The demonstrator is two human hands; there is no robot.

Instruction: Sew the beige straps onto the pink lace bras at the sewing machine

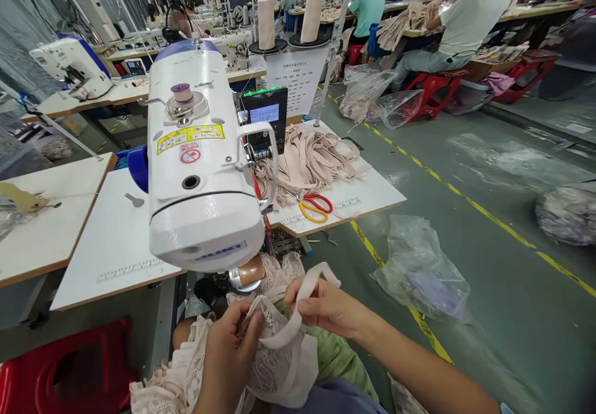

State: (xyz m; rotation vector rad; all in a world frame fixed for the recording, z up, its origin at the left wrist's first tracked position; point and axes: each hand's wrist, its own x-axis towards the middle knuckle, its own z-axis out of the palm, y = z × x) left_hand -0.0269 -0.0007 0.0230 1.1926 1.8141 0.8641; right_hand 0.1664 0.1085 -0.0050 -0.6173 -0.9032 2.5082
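Observation:
My left hand (pixel 231 346) is closed on the edge of a pale beige lace garment (pixel 279 373), pinching it between thumb and fingers over my lap. My right hand (pixel 328 307) grips a beige fabric strap (pixel 307 285), whose end loops up over the fingers and whose other part runs down along the garment. Whether the strap is joined to the garment I cannot tell. More lace pieces (pixel 179 367) lie on my lap to the left. Directly ahead stands a white sewing machine (pixel 205 159), its arm extending toward me just above my hands.
A pile of beige fabric strips (pixel 310 159) and red-and-yellow-handled scissors (pixel 316 208) lie on the machine table (pixel 372 190). A red stool (pixel 69 364) is at lower left. Plastic bags (pixel 423 271) lie on the floor at right. Other people sit at tables behind.

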